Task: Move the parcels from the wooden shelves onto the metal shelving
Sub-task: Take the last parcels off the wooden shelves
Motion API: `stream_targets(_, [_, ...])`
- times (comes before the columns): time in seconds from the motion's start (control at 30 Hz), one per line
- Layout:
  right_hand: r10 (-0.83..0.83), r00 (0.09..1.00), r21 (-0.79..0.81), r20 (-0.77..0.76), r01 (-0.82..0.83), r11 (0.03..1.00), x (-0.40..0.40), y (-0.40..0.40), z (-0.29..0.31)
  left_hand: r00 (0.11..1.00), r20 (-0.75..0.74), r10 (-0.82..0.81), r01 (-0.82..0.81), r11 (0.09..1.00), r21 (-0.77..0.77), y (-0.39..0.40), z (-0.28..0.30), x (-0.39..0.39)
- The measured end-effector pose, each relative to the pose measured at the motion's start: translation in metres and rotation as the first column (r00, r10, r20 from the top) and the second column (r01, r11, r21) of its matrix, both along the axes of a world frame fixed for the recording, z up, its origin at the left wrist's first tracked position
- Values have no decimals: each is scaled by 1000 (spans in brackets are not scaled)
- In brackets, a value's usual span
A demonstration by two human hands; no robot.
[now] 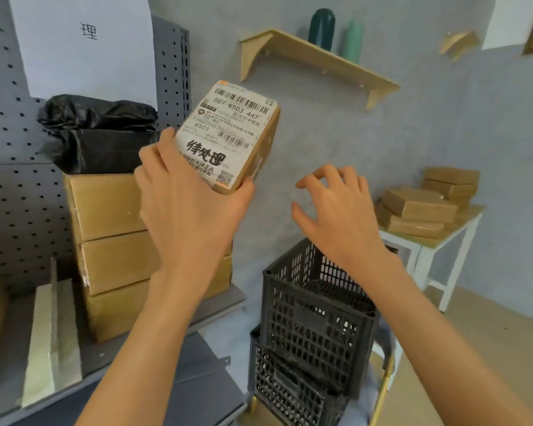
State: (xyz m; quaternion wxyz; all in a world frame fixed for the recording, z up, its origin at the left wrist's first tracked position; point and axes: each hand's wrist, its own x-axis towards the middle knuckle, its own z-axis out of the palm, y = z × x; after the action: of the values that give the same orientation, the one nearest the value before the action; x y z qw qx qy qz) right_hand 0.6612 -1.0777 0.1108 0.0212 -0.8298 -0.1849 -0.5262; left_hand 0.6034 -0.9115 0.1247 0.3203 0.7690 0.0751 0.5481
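Left hand [188,207] grips brown cardboard parcel [231,136], white barcoded label up; right hand [339,210] open

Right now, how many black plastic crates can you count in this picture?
2. One crate sits on top, tilted, beneath the right hand. The other crate sits under it near the floor. Others may be hidden.

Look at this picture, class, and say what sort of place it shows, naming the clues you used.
Probably a small parcel sorting or storage room. Clues: the labelled cardboard parcel in the left hand, stacked boxes on grey metal pegboard shelving, and black plastic crates on the floor.
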Motion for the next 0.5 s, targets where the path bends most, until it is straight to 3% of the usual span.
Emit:
stream_targets(0.23, [211,977,77,13,-211,974,114,13,16,970,-5,242,-241,968,70,0,21,76])
stream_targets(0.5, [492,868,129,-62,-482,866,202,40,46,848,-150,507,-498,862,96,-8,53,148])
